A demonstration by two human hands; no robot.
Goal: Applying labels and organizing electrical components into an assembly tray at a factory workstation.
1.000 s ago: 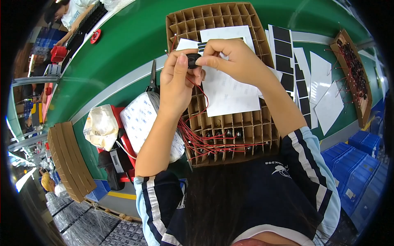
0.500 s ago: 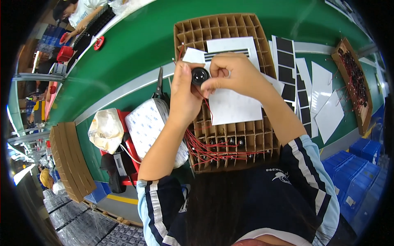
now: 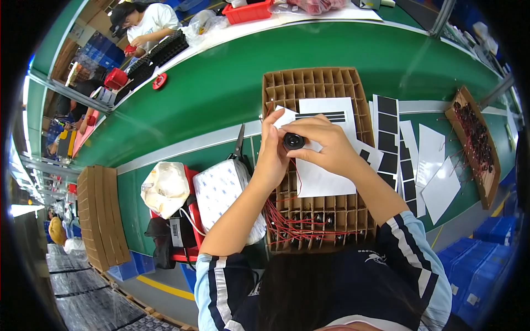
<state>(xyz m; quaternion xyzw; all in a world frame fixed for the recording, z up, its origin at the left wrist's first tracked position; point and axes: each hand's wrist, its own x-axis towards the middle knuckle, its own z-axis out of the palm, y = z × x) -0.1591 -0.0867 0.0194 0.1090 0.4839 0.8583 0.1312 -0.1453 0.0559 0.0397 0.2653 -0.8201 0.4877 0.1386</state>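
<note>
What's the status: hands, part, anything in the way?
Left hand and right hand both pinch the round black part. Held above the cardboard grid. White sheet beneath; nothing blocking.

My green workbench carries a cardboard divider tray at its middle, with scissors and a white sheet of foam pads just left of it. Toward the right edge lie backing sheets with black squares, plain white sheets and a shallow cardboard tray of black parts. Near the left edge sits a stack of flat cardboard dividers, and a red bin beside it.
</note>
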